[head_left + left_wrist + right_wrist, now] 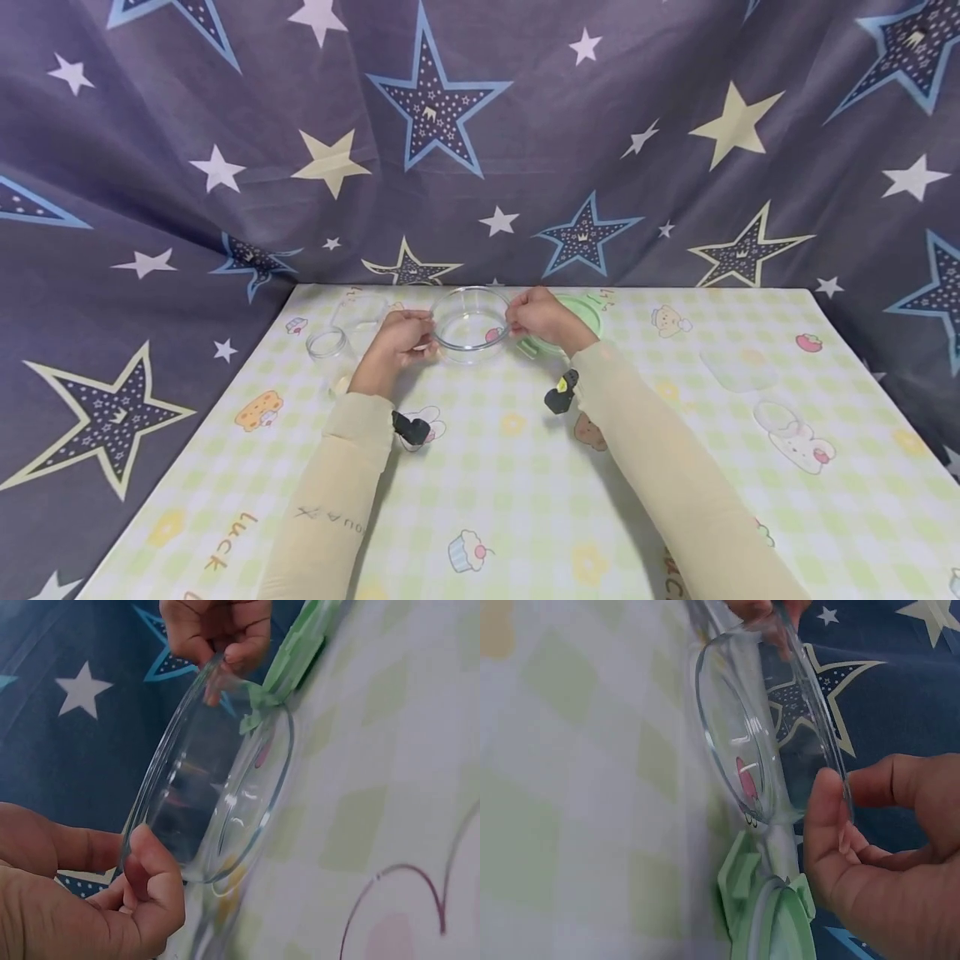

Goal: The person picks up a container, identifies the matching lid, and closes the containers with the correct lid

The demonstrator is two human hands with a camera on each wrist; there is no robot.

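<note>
A clear round glass bowl [471, 343] is held level between both hands near the back of the table, close over the cloth. My left hand [401, 337] pinches its left rim; in the left wrist view the thumb and fingers [154, 874] grip the glass edge. On the opposite side my right hand [547, 317] pinches the rim between thumb and fingers [825, 817]. Nothing shows inside the bowl; the printed cloth is visible through it. Just right of the bowl lies a green-rimmed lid [588, 312] with clips [739, 874], partly hidden behind my right hand.
Left of my left hand stands a clear jar [327, 343], with another clear container [360, 310] behind it. Over on the right lie a flat clear piece [738, 369] and a thin clear ring [777, 417]. A starry curtain [465, 208] hangs along the table's back edge.
</note>
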